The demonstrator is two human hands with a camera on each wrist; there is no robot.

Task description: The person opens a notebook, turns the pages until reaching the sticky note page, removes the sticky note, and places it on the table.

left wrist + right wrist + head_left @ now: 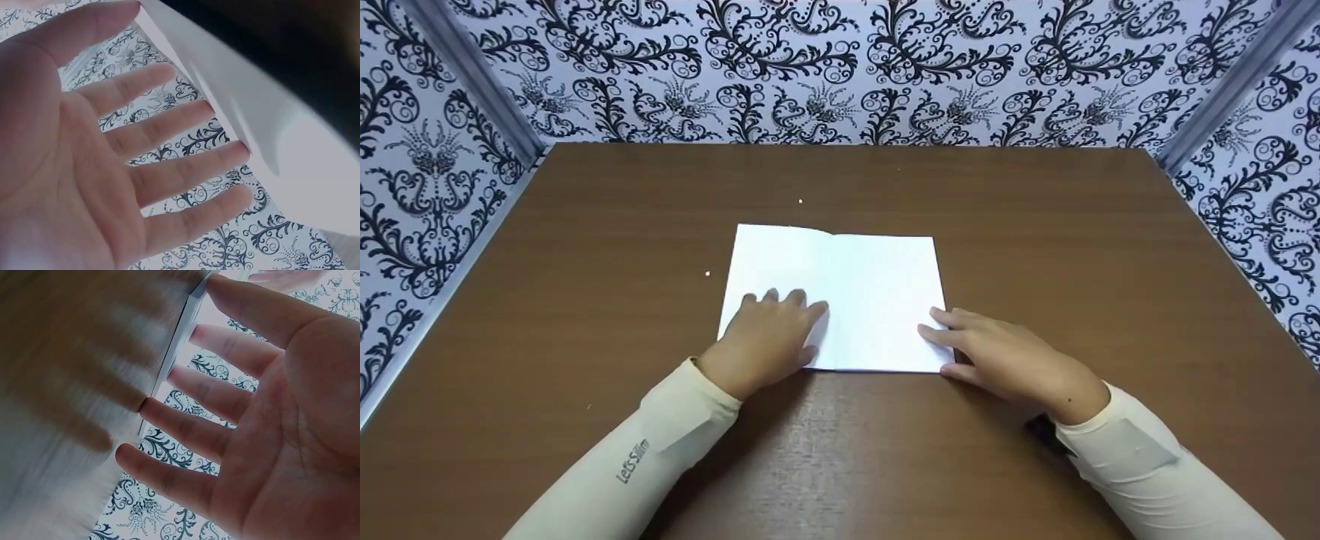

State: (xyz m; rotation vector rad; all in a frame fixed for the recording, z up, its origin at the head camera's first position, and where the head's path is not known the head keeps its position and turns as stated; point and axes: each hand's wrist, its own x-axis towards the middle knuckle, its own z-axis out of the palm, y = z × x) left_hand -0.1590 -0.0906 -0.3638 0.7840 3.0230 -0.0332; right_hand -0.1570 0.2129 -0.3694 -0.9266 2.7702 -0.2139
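An open notebook point(885, 289) with blank white pages lies on the brown table, its fold running down the middle. My left hand point(769, 337) rests on the lower part of the left page with fingers spread. In the left wrist view, the fingertips point(241, 149) meet the white paper point(315, 169). At the notebook's lower right corner, my right hand point(1005, 356) touches the right page and its edge with extended fingers. The right wrist view shows the fingers point(185, 424) of that hand apart, tips along the notebook's thin edge point(183, 337).
The brown wooden table point(1035, 225) extends around the notebook on all sides. Small white specks point(707, 274) lie to its left and behind it. Walls with black floral wallpaper point(855, 75) border the table's back and sides.
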